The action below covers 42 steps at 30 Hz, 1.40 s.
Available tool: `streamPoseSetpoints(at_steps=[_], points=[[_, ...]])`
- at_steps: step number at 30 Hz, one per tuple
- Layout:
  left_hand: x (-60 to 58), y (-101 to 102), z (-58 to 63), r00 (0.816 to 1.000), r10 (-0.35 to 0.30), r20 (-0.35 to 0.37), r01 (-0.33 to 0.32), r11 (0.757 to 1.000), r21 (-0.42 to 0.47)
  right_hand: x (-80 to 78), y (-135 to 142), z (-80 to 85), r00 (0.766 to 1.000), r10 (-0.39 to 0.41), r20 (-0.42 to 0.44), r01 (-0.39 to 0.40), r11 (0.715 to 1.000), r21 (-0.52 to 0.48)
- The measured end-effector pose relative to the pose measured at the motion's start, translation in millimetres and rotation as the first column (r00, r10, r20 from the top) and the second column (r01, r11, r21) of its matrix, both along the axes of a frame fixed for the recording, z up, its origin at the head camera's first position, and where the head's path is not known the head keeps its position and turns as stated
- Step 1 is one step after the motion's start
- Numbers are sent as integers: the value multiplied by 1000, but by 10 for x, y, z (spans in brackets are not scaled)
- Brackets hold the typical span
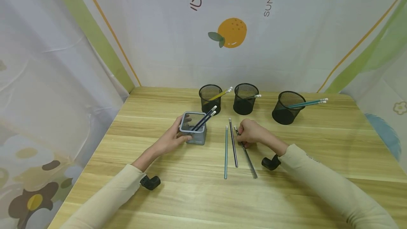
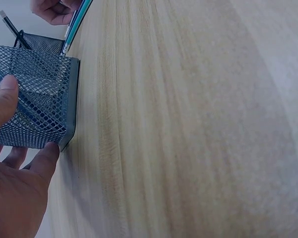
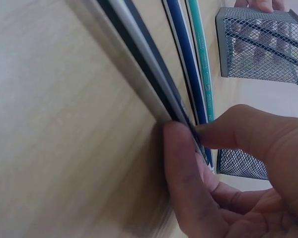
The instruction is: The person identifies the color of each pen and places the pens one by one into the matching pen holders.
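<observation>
My left hand [image 1: 171, 139] grips a square grey mesh pencil holder [image 1: 196, 138], thumb on the near side and fingers round the left. Two dark blue pencils [image 1: 206, 118] lean in it, their eraser ends over the right rim. With thumb and fingertips, my right hand [image 1: 252, 132] pinches a black-and-silver pencil [image 1: 250, 163] near its eraser end; it lies low along the table. Just left of it are a dark blue pencil [image 1: 233, 144] and a teal pencil [image 1: 226, 154], both lying roughly lengthwise. The right wrist view shows the pinch on the striped pencil [image 3: 139, 44] up close.
Three round black mesh cups stand at the back: one [image 1: 207, 102] with yellow pencils, one [image 1: 244, 104] with dark pencils, and one [image 1: 284, 113] at the right with teal pencils. A printed curtain [image 1: 178, 56] hangs behind the wooden table [image 1: 178, 200].
</observation>
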<state>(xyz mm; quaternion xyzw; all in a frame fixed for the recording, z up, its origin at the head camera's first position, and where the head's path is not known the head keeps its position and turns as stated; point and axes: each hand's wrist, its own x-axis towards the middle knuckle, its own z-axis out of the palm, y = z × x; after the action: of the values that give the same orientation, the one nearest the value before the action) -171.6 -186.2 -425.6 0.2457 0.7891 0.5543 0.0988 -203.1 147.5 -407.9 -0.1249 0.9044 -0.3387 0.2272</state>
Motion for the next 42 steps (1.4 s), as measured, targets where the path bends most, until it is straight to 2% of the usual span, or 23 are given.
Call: streamPoseSetpoints(at_steps=[9, 17, 30, 37, 42], points=[[-13, -3, -17, 1000, -1, -7, 1, 1000, 0, 4, 39, -13, 999, -11, 37, 13, 999, -48], [-3, -1, -6, 1000, 7, 2, -7, 1000, -9, 47, 74, 26, 1000, 14, 19, -13, 997, -71], [2, 7, 7, 1000, 12, 15, -11, 1000, -8, 91, 152, 146, 990, 75, -119, -88, 990, -111], [3, 7, 13, 1000, 10, 14, -10, 1000, -16, 136, 179, 267, 992, 49, -114, -70, 980, -185], [4, 5, 12, 1000, 6, 16, -6, 1000, -14, 164, 218, 359, 986, 31, -162, -67, 973, -223]])
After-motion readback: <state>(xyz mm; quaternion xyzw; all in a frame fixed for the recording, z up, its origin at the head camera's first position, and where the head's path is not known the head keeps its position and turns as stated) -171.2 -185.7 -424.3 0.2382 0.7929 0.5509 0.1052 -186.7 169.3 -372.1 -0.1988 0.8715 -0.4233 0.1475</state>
